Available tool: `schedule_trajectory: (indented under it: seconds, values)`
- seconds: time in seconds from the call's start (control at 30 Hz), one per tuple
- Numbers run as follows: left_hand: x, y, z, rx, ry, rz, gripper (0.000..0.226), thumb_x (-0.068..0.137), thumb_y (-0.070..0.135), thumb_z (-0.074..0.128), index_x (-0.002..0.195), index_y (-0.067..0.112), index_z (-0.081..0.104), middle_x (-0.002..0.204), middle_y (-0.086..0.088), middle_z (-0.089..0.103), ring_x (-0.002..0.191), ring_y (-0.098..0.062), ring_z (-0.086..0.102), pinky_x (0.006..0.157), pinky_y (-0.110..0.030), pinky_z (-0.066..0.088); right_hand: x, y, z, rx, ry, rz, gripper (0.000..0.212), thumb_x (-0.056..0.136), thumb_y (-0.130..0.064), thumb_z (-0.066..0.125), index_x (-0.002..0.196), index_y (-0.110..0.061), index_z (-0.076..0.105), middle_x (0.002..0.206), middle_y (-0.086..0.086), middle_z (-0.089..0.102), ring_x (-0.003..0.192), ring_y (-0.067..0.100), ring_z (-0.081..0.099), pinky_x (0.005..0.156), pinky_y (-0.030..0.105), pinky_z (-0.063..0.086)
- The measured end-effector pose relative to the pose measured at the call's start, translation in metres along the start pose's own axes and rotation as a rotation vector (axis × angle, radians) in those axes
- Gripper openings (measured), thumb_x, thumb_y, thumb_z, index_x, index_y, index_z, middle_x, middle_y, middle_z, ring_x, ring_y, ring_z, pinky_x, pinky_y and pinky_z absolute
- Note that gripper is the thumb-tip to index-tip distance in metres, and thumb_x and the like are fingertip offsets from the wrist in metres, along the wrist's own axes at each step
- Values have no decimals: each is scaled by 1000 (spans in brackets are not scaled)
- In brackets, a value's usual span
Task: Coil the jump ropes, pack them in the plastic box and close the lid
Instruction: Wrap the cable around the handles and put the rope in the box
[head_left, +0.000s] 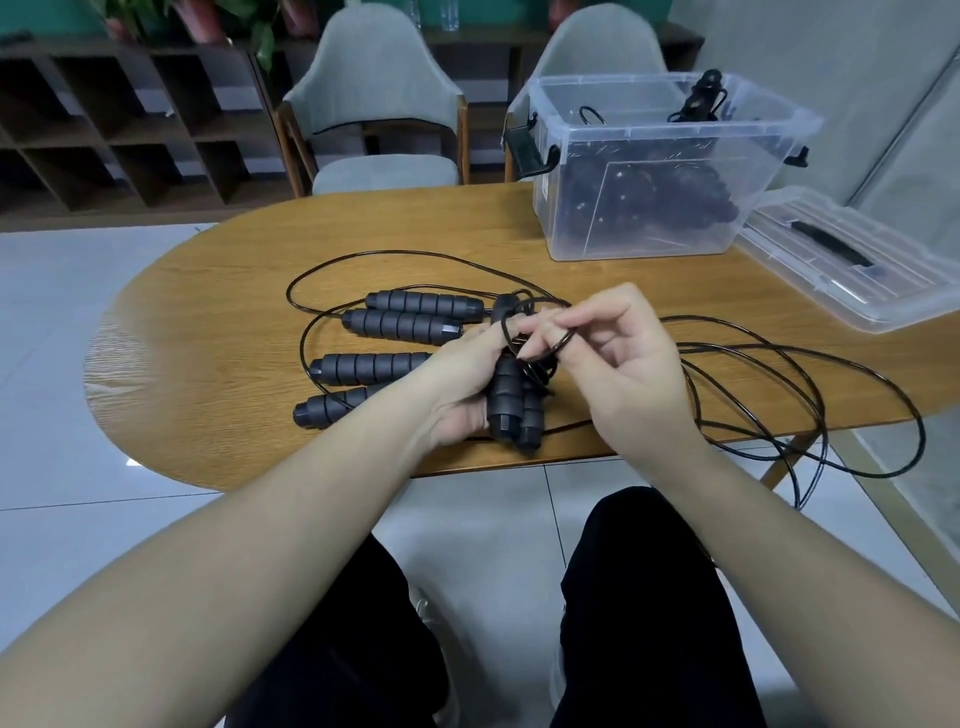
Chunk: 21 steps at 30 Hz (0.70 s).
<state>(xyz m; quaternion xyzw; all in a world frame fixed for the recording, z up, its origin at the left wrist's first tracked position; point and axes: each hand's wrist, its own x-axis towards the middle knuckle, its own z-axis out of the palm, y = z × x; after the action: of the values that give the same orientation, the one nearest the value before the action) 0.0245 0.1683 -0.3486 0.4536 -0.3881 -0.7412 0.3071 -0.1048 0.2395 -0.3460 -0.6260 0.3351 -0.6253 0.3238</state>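
Some ropes are already packed in the plastic box (644, 171) at the table's (218, 291) far right corner. Two handles (511, 402) are gripped by the left hand (462, 384) near the front edge, while cord (563, 340) is pinched by the right hand (623, 364). Two ropes (400, 317) and the lid (852, 260) are left.

The scene is viewed from one head-worn wide-angle camera, aimed forward and down, close over the oval wooden table (218, 291) and hands.
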Motion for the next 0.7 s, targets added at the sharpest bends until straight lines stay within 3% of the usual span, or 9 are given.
schedule_trajectory:
  seconds: [0.07, 0.13, 0.2, 0.27, 0.33, 0.47, 0.6, 0.7]
  values:
    - [-2, 2, -2, -70, 4, -32, 22, 101, 30, 54, 105, 11, 65, 81, -10, 69, 77, -25, 65, 74, -41, 59, 1, 0, 1, 119, -62, 65, 22, 94, 11, 47, 95, -11, 50, 79, 7, 67, 90, 32, 69, 93, 40, 52]
    - [-3, 4, -1, -225, 45, -89, 31, 102, 34, 45, 91, 9, 61, 60, -8, 64, 52, -21, 60, 59, -29, 52, -3, 0, 4, 320, -57, 209, 21, 89, 11, 37, 92, -7, 46, 75, 7, 60, 80, 31, 64, 91, 44, 50]
    - [-2, 7, -1, -399, 120, -103, 32, 101, 34, 42, 96, 8, 59, 63, -11, 64, 44, -22, 57, 49, -25, 42, -8, 0, 9, 499, 30, 335, 20, 84, 8, 34, 91, -8, 44, 74, 7, 54, 74, 29, 58, 91, 47, 45]
    - [-1, 8, 2, -509, 199, -74, 30, 99, 34, 42, 99, 9, 59, 79, -14, 66, 57, -26, 61, 50, -26, 43, -13, 2, 16, 558, 121, 422, 15, 85, 1, 39, 94, -10, 43, 72, 6, 50, 72, 26, 55, 93, 47, 47]
    - [-2, 9, 7, -608, 251, -20, 30, 100, 32, 43, 97, 8, 60, 88, -15, 66, 73, -28, 64, 61, -34, 53, -16, 3, 22, 502, 181, 474, 18, 87, 1, 47, 99, -12, 42, 68, 5, 51, 72, 25, 56, 93, 48, 51]
    - [-2, 17, 12, -753, 313, 20, 39, 105, 38, 41, 108, 4, 59, 99, -17, 67, 86, -33, 64, 65, -45, 54, -12, 2, 28, 323, 215, 552, 23, 95, 9, 47, 101, -13, 41, 65, 3, 58, 73, 21, 63, 76, 38, 56]
    - [-3, 23, 13, -817, 301, 45, 40, 106, 35, 35, 102, 2, 58, 99, -20, 66, 86, -34, 64, 69, -49, 53, -2, 0, 26, 346, 369, 652, 26, 93, 6, 50, 95, -16, 36, 65, 5, 56, 76, 21, 68, 60, 37, 57]
    - [-5, 20, 13, -810, 352, 16, 37, 103, 31, 36, 106, 4, 61, 100, -20, 68, 85, -33, 65, 64, -42, 55, -2, -3, 33, 337, 414, 645, 29, 92, 7, 52, 93, -17, 35, 67, 8, 57, 78, 22, 72, 55, 37, 57]
